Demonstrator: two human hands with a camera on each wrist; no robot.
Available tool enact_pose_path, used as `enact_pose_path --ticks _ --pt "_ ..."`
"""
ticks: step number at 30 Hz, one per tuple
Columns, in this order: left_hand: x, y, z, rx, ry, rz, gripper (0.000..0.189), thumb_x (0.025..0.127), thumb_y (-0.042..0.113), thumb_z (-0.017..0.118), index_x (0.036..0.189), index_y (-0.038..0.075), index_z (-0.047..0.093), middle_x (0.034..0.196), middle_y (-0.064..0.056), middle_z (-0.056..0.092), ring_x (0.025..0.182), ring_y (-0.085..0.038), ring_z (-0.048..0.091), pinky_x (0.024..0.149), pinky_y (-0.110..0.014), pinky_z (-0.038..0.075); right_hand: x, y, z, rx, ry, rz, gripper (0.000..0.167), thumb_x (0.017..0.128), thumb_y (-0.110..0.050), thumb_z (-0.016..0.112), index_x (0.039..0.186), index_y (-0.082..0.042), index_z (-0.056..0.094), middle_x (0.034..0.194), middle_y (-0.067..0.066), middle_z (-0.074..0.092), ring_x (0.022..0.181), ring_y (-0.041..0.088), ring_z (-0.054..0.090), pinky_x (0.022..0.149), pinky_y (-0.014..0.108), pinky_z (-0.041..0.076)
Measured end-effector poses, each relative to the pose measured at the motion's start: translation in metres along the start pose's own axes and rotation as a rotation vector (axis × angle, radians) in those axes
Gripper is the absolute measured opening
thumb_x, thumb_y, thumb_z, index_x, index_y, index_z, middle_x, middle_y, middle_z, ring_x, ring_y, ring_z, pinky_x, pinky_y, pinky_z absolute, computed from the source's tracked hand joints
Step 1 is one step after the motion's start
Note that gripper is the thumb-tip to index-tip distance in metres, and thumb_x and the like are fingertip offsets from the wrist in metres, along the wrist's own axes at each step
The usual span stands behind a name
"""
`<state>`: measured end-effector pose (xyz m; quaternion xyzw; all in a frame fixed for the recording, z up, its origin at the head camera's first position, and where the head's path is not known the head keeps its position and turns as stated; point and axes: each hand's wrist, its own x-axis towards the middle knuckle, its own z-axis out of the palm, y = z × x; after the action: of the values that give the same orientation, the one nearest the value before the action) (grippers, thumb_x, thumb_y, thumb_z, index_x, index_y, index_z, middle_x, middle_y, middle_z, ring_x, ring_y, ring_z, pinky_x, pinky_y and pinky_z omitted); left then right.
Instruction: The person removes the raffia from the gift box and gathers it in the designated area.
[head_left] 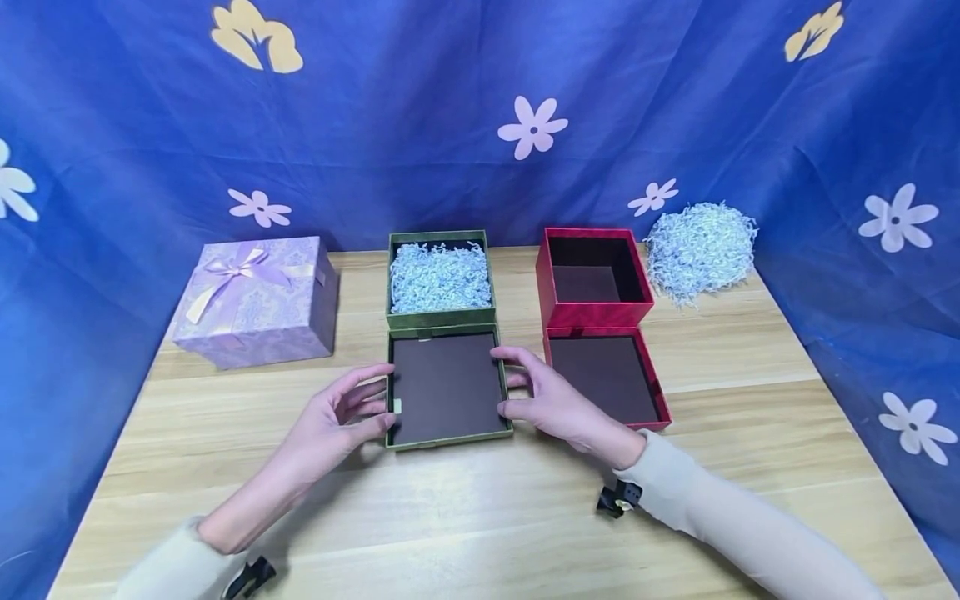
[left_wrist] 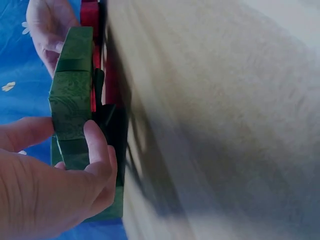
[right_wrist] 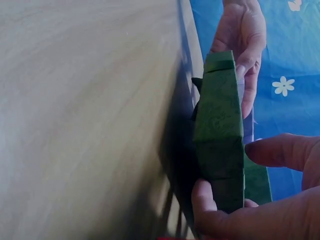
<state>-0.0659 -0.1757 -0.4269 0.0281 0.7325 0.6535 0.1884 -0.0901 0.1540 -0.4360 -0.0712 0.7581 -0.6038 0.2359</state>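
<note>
Green lid (head_left: 450,387), inside up, was pinched at its sides by left hand (head_left: 339,412) and right hand (head_left: 551,400), just in front of the green box (head_left: 442,318) with blue shred (head_left: 440,277) already in (capping still looked undone, imo).

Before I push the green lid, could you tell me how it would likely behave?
The green lid is probably stiff, as its walls stand straight with crisp corners. It is likely light for its size, being shallow with thin-looking walls. It may rock if pushed across the table, because a dark ribbon sticks out beneath it.
</note>
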Motion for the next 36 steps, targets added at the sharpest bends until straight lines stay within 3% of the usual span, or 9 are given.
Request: enact_pose_path --ticks 5,9,14,17,22,26,30,33,36 --pt "0.002 -0.009 0.003 0.003 0.005 -0.017 0.078 0.093 -0.009 0.075 0.164 0.003 0.045 0.166 -0.024 0.044 0.132 -0.035 0.060 0.094 -0.028 0.059 0.002 0.002 0.004 -0.017 0.024 0.027 0.077 0.094 -0.006 0.078 0.164 -0.012 0.047 0.156 0.016 0.049 0.142 0.036 0.048 0.090 0.039 0.050" --pt "0.003 -0.012 0.004 0.000 0.009 -0.049 0.081 0.092 -0.010 0.072 0.166 0.005 0.043 0.166 -0.023 0.045 0.122 -0.027 0.067 0.079 -0.028 0.061 0.003 0.003 0.006 -0.004 0.028 0.061 0.075 0.095 -0.008 0.077 0.163 -0.012 0.047 0.153 0.020 0.052 0.142 0.036 0.048 0.088 0.040 0.051" --pt "0.005 -0.014 0.002 -0.020 0.004 -0.060 0.083 0.090 -0.015 0.067 0.167 0.003 0.040 0.169 -0.026 0.040 0.105 -0.017 0.074 0.066 -0.027 0.058 0.006 0.001 0.007 -0.009 0.014 0.070 0.074 0.098 -0.012 0.076 0.165 -0.011 0.045 0.160 0.019 0.048 0.147 0.037 0.047 0.104 0.052 0.050" --pt "0.007 -0.013 0.000 -0.016 -0.004 -0.038 0.082 0.091 -0.015 0.067 0.167 0.002 0.040 0.168 -0.028 0.039 0.104 -0.018 0.074 0.071 -0.029 0.061 0.008 -0.005 0.005 -0.025 0.031 0.048 0.074 0.099 -0.015 0.076 0.165 -0.010 0.043 0.164 0.016 0.045 0.148 0.036 0.046 0.114 0.060 0.044" --pt "0.013 -0.003 -0.006 0.011 0.009 -0.005 0.083 0.093 -0.012 0.069 0.169 0.005 0.037 0.162 -0.033 0.041 0.103 -0.018 0.072 0.081 -0.038 0.065 0.014 -0.021 -0.002 -0.060 0.095 -0.006 0.079 0.097 -0.024 0.080 0.165 -0.013 0.042 0.168 0.009 0.042 0.147 0.032 0.049 0.115 0.060 0.043" --pt "0.020 0.012 -0.011 0.052 0.054 0.039 0.079 0.098 -0.006 0.071 0.169 0.006 0.037 0.160 -0.027 0.045 0.111 -0.017 0.067 0.088 -0.031 0.061 0.023 -0.039 -0.010 -0.061 0.163 -0.082 0.082 0.095 -0.028 0.083 0.164 -0.015 0.041 0.167 0.009 0.042 0.147 0.032 0.050 0.114 0.057 0.046" --pt "0.031 0.024 -0.010 0.096 0.101 0.087 0.077 0.101 0.003 0.076 0.168 0.005 0.038 0.160 -0.022 0.047 0.127 -0.026 0.058 0.093 -0.024 0.054 0.036 -0.060 -0.016 -0.033 0.220 -0.165 0.082 0.093 -0.027 0.085 0.163 -0.015 0.043 0.163 0.008 0.043 0.145 0.033 0.050 0.112 0.055 0.048" --pt "0.043 0.030 -0.005 0.088 0.126 0.112 0.081 0.100 0.004 0.078 0.169 0.005 0.036 0.163 -0.020 0.044 0.137 -0.036 0.050 0.106 -0.034 0.050 0.049 -0.075 -0.017 -0.039 0.247 -0.218 0.082 0.092 -0.025 0.085 0.163 -0.015 0.044 0.163 0.010 0.041 0.145 0.035 0.049 0.111 0.055 0.049" --pt "0.055 0.034 0.000 0.088 0.152 0.149 0.087 0.098 0.003 0.079 0.170 0.005 0.031 0.169 -0.020 0.037 0.147 -0.042 0.041 0.121 -0.051 0.038 0.063 -0.089 -0.016 -0.068 0.243 -0.234 0.083 0.093 -0.025 0.085 0.164 -0.016 0.042 0.165 0.014 0.038 0.147 0.038 0.048 0.112 0.053 0.049"
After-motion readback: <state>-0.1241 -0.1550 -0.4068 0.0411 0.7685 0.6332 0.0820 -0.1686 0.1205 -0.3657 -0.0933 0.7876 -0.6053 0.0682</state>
